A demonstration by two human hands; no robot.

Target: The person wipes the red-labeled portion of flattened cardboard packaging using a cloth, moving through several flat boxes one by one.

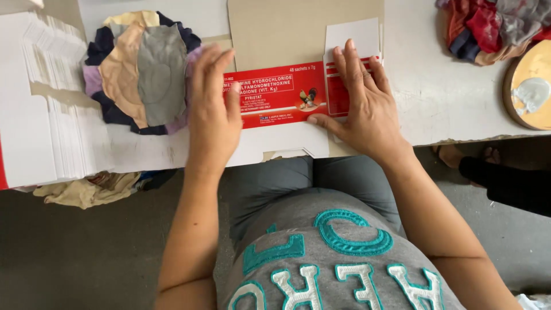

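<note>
Currently I log: carton (279, 95) flat on table (442, 92), unfolded; left hand (213, 115) at 9 o'clock, right hand (361, 103) at 3, both released, palms pressing. Folding pending.

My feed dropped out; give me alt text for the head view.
Both hands, left hand and right hand, press flat on a red and white flattened carton on a white table. Cloth scraps lie left; stacked flat cartons further left.

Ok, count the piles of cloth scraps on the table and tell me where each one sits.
2. One pile of cloth scraps lies just beyond the left hand; the other pile sits at the table's far right corner, partly cut off by the frame. More may lie out of view.
</note>
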